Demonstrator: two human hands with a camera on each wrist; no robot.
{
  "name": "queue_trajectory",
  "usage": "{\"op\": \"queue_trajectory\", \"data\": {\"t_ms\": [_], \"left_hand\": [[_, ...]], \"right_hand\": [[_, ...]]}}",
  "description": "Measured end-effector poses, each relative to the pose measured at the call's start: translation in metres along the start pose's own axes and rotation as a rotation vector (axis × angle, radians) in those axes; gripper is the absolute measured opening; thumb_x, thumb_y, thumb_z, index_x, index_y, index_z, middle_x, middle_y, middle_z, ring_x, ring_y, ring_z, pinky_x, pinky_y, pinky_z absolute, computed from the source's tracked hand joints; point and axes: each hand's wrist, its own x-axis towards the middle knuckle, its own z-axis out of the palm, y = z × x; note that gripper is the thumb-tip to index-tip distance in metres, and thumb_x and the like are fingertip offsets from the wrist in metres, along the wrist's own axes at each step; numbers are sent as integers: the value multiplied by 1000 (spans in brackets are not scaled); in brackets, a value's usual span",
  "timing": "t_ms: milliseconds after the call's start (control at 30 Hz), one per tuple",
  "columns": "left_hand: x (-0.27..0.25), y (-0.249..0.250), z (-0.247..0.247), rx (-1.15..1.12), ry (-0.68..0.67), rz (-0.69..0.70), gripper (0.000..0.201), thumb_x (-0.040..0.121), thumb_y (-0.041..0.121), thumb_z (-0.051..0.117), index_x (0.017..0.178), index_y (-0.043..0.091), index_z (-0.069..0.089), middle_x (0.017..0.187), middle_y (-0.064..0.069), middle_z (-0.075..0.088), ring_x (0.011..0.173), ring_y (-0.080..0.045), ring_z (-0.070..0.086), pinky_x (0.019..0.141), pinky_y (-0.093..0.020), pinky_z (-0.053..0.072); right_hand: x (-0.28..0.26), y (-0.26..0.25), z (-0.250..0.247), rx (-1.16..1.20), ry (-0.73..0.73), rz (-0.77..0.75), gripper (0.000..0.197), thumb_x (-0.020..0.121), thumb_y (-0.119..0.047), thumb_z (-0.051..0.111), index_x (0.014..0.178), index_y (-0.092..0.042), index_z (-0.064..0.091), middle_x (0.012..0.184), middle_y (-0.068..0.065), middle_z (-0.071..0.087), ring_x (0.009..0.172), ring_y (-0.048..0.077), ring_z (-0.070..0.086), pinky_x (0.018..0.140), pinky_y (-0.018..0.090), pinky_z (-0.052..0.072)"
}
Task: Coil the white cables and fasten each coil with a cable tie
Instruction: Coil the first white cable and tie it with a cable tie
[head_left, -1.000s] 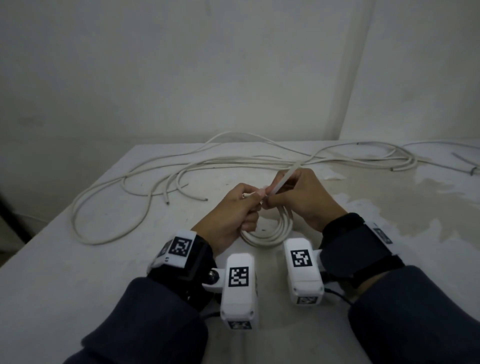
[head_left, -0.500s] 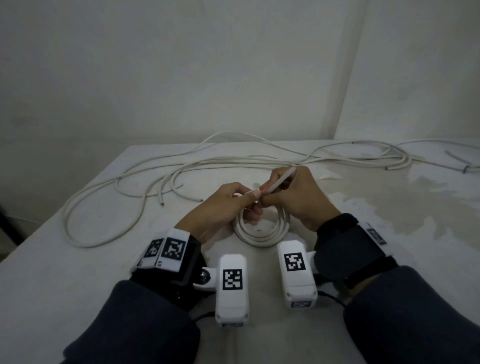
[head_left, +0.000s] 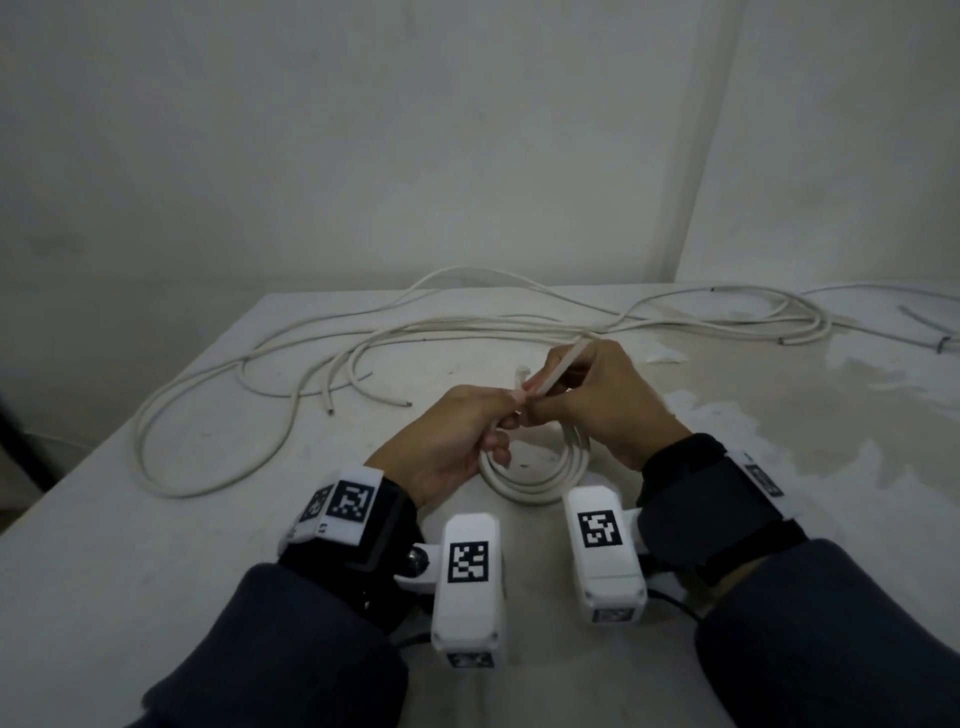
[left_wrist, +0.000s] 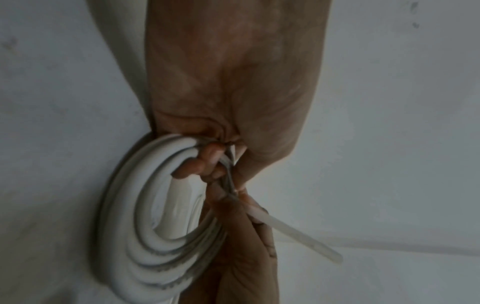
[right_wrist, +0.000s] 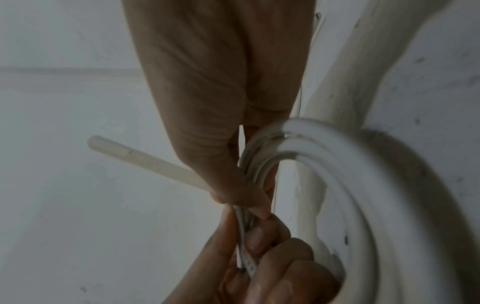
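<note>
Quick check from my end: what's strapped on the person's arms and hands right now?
Dark navy sleeves on both arms. Black wrist straps carry white tags with black square-code markings. A white boxy camera, also coded, juts from each wrist; a thin black cable trails from the right one. Hands bare.

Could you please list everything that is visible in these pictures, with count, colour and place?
Coiled cable: one, white, several loops, on the table between the hands, gripped at its far side.
Cable tie: one, whitish translucent, at the coil's far side where the hands meet, its free end pointing up and away.
Loose cables: several, exact count unclear, white, sprawled over the far half of the table.
Table: one, white, stained at the right.
Wall: off-white, behind the table.
Wrist cameras: two, white with black markers, one per wrist.
Sleeves: two, dark.
Left hand: grips the coil.
Right hand: pinches the cable tie.
</note>
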Motion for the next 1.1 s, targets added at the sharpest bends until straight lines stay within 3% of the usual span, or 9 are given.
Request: {"op": "queue_trajectory", "data": {"t_ms": [167, 233, 267, 433, 567, 667, 867, 967, 1100], "left_hand": [[-1, -2, 1, 5, 69, 105, 22, 97, 7, 48, 82, 4, 64, 66, -1, 44, 45, -7, 29, 46, -18, 33], [0, -3, 1, 7, 86, 134, 21, 95, 5, 49, 82, 6, 64, 67, -1, 41, 44, -7, 29, 45, -17, 31], [0, -3, 1, 4, 91, 144, 20, 95, 6, 49, 82, 7, 64, 67, -1, 40, 43, -6, 29, 44, -17, 30], [4, -4, -1, -24, 120, 176, 21, 95, 8, 50, 82, 10, 67, 67, -1, 39, 43, -5, 29, 44, -16, 29], [4, -4, -2, -30, 117, 179, 17, 92, 9, 55, 83, 11, 69, 66, 0, 38, 44, -5, 28, 44, -16, 28], [4, -4, -1, -38, 118, 182, 17, 92, 9, 56, 82, 12, 69, 66, 1, 39, 45, -6, 27, 45, -16, 27], [5, -4, -2, -52, 158, 196, 17, 93, 7, 53, 91, 6, 69, 64, 1, 40, 42, -5, 27, 43, -16, 25], [6, -6, -2, -56, 167, 204, 18, 94, 9, 52, 88, 6, 68, 65, 0, 40, 42, -4, 27, 42, -14, 25], [6, -7, -2, -65, 173, 206, 17, 95, 10, 52, 93, 5, 69, 65, 1, 41, 42, -4, 29, 42, -15, 26]], "right_hand": [[-1, 2, -4, 164, -27, 32, 18, 64, 17, 76, 69, 0, 71, 81, 23, 71, 79, 31, 70, 83, 36, 57], [-2, -1, -3, 174, -21, 20, 10, 69, 7, 77, 69, -2, 73, 85, 26, 71, 83, 30, 69, 85, 32, 55], [-2, -3, -2, 168, -18, 14, 4, 72, 2, 77, 72, 1, 73, 84, 25, 71, 81, 26, 68, 84, 30, 55], [-1, -10, 3, 182, 31, -24, 17, 83, -7, 71, 81, 10, 72, 84, 22, 72, 77, 18, 68, 76, 23, 54], [-2, -15, 3, 189, 92, -28, 11, 86, -1, 65, 96, 0, 71, 80, 10, 70, 67, -2, 65, 62, 7, 45], [-3, -19, 4, 233, 70, -36, 30, 89, 2, 60, 117, -6, 65, 78, 13, 68, 66, 2, 66, 61, 8, 45], [-3, -22, 5, 283, 77, 37, 35, 92, 0, 57, 126, -9, 62, 79, 10, 66, 57, 6, 63, 49, 8, 41], [-5, -25, 4, 272, 96, 19, 45, 86, 9, 59, 125, -12, 60, 70, 14, 62, 51, 6, 62, 45, 7, 39], [-5, -24, 3, 206, 68, 45, 39, 84, 9, 60, 115, -14, 68, 62, 11, 62, 53, 10, 65, 41, 8, 33]]}}
